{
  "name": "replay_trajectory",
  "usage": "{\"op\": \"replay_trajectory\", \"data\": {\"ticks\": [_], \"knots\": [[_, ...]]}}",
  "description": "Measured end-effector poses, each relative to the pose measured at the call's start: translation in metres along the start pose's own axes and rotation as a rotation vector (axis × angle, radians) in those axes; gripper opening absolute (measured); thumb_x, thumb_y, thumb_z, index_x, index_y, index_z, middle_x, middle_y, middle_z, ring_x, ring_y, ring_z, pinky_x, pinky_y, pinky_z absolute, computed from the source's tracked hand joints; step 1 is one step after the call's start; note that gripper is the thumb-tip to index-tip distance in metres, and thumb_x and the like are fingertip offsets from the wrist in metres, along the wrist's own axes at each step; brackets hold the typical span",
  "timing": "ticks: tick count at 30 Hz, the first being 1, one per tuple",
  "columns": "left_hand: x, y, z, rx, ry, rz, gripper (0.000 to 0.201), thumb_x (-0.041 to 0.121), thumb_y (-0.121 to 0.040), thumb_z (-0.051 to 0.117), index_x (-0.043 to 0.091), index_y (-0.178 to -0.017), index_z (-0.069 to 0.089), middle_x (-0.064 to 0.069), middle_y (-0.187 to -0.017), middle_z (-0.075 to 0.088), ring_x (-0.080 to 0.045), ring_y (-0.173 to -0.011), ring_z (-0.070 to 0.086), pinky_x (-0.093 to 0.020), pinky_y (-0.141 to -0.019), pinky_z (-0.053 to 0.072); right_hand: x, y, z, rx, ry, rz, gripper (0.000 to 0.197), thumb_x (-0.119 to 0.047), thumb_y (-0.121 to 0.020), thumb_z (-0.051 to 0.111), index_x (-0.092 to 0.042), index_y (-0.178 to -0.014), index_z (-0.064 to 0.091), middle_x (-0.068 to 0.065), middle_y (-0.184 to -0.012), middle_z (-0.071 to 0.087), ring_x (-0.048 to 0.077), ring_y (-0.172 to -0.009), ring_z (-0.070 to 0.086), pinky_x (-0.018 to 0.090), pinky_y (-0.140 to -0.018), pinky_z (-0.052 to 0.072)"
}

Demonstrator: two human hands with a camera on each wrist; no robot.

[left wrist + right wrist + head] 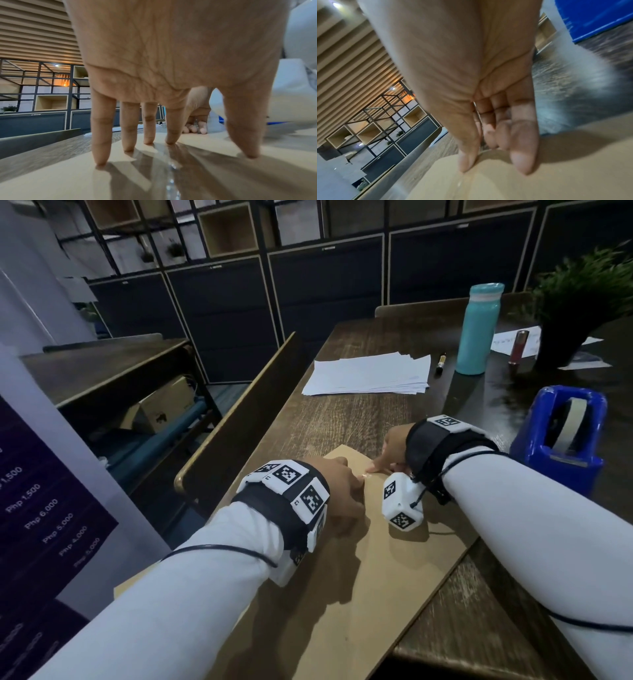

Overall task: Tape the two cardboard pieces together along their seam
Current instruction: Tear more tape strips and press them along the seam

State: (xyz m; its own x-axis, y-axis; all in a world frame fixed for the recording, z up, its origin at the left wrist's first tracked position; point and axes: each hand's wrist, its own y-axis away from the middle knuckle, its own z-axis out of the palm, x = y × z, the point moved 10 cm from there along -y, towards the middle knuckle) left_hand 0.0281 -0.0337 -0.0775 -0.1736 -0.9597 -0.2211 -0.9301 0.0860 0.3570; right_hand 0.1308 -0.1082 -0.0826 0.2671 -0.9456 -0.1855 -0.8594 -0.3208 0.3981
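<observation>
1. The dark wooden surface [359,419] is the biggest thing here, and everything else lies on it.
2. The brown cardboard [376,594] lies flat on the near part of the surface, under both hands. I cannot tell the two pieces apart in the head view.
3. A shiny strip of clear tape [171,180] runs along the middle of the cardboard, and it shows in the left wrist view.
4. A blue tape dispenser [561,436] stands on the surface, just beside the right arm.
5. A green plant in a dark pot [575,313] stands at the far right.
6. A stack of white paper [370,373] lies farther back on the surface.
7. A teal bottle [478,328] stands upright near the paper, with a small pen [441,363] between them.
8. The left hand [337,491] is spread out. Its straight fingertips [101,161] press down on the cardboard, with the tape between the fingers and the thumb.
9. The right hand [394,448] is at the far end of the cardboard. Its fingers point down, and the thumb [467,159] touches the far end of the tape. It does not grab anything.
10. The two hands are near each other but do not touch.
</observation>
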Motion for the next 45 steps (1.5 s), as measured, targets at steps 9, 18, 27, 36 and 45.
{"op": "replay_trajectory", "data": {"ticks": [9, 18, 27, 36, 45], "knots": [[0.0, -0.022, 0.003, -0.07, 0.124, -0.068, 0.099, 0.079, -0.071, 0.052, 0.032, -0.151, 0.021, 0.0, -0.146, 0.032, -0.027, -0.133, 0.038, -0.047, -0.107, 0.035, -0.006, 0.04, -0.023, 0.16, 0.128, -0.068, 0.031, -0.028, -0.097, 0.051, -0.002, -0.11, 0.062, 0.013, -0.116, 0.064, 0.028, -0.104, 0.058, 0.03, -0.08, 0.042], [-0.018, -0.116, 0.002, -0.032, 0.293, -0.267, 0.108, 0.095, -0.037, 0.052, 0.017, -0.111, 0.06, -0.008, -0.115, 0.062, -0.031, -0.108, 0.057, -0.043, -0.097, 0.043, 0.033, 0.105, -0.053, 0.419, 0.079, -0.114, 0.038, -0.037, -0.095, 0.048, -0.015, -0.126, 0.046, 0.008, -0.133, 0.045, 0.03, -0.125, 0.039, 0.046, -0.102, 0.04], [-0.084, -0.256, 0.019, -0.124, 0.281, -0.432, 0.085, 0.092, -0.017, 0.064, 0.028, -0.074, 0.064, 0.002, -0.079, 0.066, -0.031, -0.083, 0.064, -0.05, -0.082, 0.051, 0.09, 0.143, -0.063, 0.539, 0.093, -0.07, 0.06, -0.042, -0.093, 0.05, -0.017, -0.144, 0.03, 0.009, -0.157, 0.019, 0.032, -0.147, 0.007, 0.044, -0.118, 0.014], [0.076, -0.101, -0.136, 0.171, 0.318, -0.051, 0.054, 0.05, -0.099, 0.034, 0.012, -0.128, 0.058, -0.008, -0.13, 0.057, -0.028, -0.12, 0.052, -0.035, -0.104, 0.037, 0.137, 0.15, -0.074, 0.563, -0.196, 0.016, 0.081, -0.066, -0.088, 0.038, -0.012, -0.147, 0.025, 0.01, -0.157, 0.019, 0.038, -0.146, 0.004, 0.049, -0.117, 0.015], [0.155, -0.037, -0.139, 0.092, 0.889, 0.164, 0.051, 0.038, -0.103, 0.032, 0.001, -0.124, 0.059, -0.016, -0.122, 0.065, -0.03, -0.104, 0.064, -0.043, -0.099, 0.048, 0.175, 0.17, -0.042, 0.335, -0.341, 0.175, 0.141, -0.08, -0.06, 0.059, -0.003, -0.147, -0.021, 0.019, -0.158, 0.012, 0.033, -0.142, 0.028, 0.045, -0.113, 0.031]]}}
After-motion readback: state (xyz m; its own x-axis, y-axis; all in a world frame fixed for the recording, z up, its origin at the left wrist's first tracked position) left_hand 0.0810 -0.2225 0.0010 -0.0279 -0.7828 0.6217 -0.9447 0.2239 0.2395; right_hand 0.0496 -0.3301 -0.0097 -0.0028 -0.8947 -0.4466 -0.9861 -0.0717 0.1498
